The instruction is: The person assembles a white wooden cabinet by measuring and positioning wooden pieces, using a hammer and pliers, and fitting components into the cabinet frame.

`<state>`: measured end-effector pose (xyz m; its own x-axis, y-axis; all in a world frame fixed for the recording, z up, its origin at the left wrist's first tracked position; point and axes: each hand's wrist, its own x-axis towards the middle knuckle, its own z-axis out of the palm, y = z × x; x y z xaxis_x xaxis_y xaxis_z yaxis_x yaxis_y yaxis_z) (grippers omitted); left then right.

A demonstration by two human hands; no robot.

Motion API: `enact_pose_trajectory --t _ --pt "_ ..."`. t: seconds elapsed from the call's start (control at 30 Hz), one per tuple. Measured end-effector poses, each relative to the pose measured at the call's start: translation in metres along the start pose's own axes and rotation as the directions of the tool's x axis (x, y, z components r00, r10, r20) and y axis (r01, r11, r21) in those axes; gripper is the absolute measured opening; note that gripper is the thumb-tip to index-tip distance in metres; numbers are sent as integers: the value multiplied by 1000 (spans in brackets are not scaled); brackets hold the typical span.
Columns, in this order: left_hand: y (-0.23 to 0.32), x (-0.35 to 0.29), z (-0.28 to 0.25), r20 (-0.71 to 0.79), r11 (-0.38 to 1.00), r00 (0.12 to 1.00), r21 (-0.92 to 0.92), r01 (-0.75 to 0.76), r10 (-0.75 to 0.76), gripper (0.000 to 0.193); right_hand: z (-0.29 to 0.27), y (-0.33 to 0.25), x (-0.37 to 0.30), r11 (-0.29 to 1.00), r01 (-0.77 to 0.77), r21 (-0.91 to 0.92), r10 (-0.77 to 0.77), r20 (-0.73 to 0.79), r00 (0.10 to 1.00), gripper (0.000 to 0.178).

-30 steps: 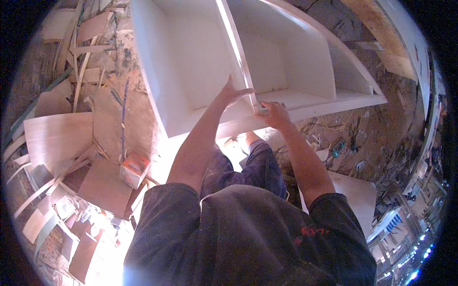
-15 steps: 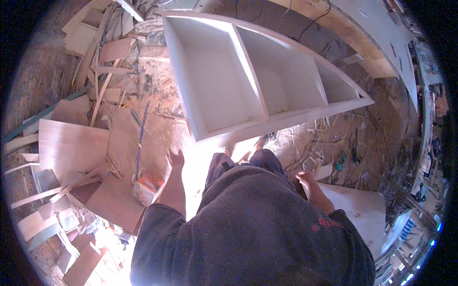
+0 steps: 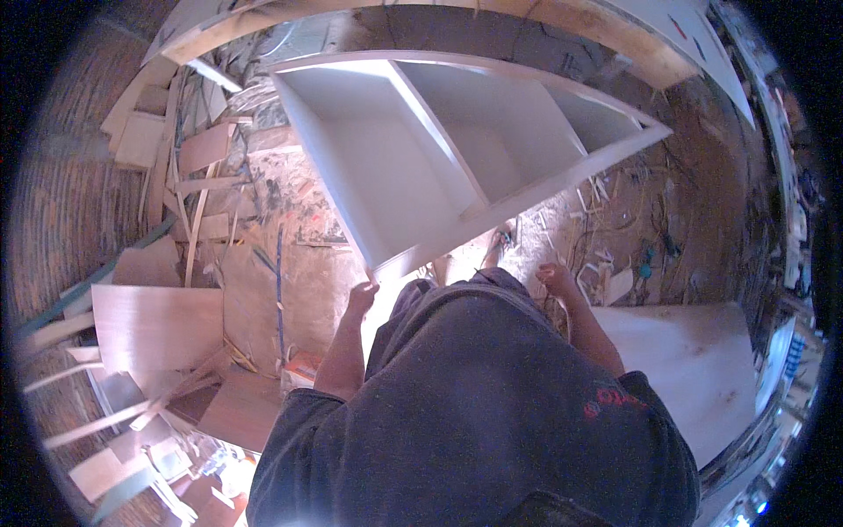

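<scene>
A white triangular cabinet [image 3: 492, 211] with three open compartments stands in front of me, its near left corner pointing at my body. My left hand [image 3: 362, 297] is at that corner, its fingers closed on the edge. To the right of my legs, my right hand [image 3: 557, 279] is held with curled fingers, apart from the cabinet. Nothing shows in it. A pale flat board [image 3: 676, 360] lies below and to the right of that hand.
Wood offcuts and panels [image 3: 158, 325] are piled on the left. Scraps and a green object [image 3: 647, 263] litter the floor at the right. A long curved-looking wooden beam [image 3: 421, 19] crosses behind the cabinet. An orange and white package [image 3: 301, 369] sits near my left forearm.
My left hand has come up and right from beside the cabinet to its near corner. My right hand has risen slightly. The whole view has shifted, with more of the beam in sight.
</scene>
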<state>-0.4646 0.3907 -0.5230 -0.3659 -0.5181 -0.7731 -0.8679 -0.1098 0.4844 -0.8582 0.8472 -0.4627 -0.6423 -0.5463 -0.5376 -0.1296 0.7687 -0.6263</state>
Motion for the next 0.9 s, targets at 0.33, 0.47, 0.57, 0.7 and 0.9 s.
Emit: enact_pose_trajectory --t 0.33,0.47,0.57,0.7,0.9 --pt "14 15 -49 -58 992 992 53 -113 116 51 31 130 -48 769 124 -627 -113 57 992 32" --pt "9 12 -38 16 964 986 205 -167 168 46 51 146 -66 912 -71 -404 129 117 985 27" --pt "19 -11 -43 33 961 987 226 -158 155 48 69 135 -73 996 -53 -75 56 29 998 22" --pt "78 -38 -23 -67 996 998 84 2 4 54 65 128 -62 694 -508 510 519 135 844 15" --pt "110 -68 -5 -178 993 983 -106 -59 40 58 -22 67 -6 931 -136 -338 161 47 986 40"
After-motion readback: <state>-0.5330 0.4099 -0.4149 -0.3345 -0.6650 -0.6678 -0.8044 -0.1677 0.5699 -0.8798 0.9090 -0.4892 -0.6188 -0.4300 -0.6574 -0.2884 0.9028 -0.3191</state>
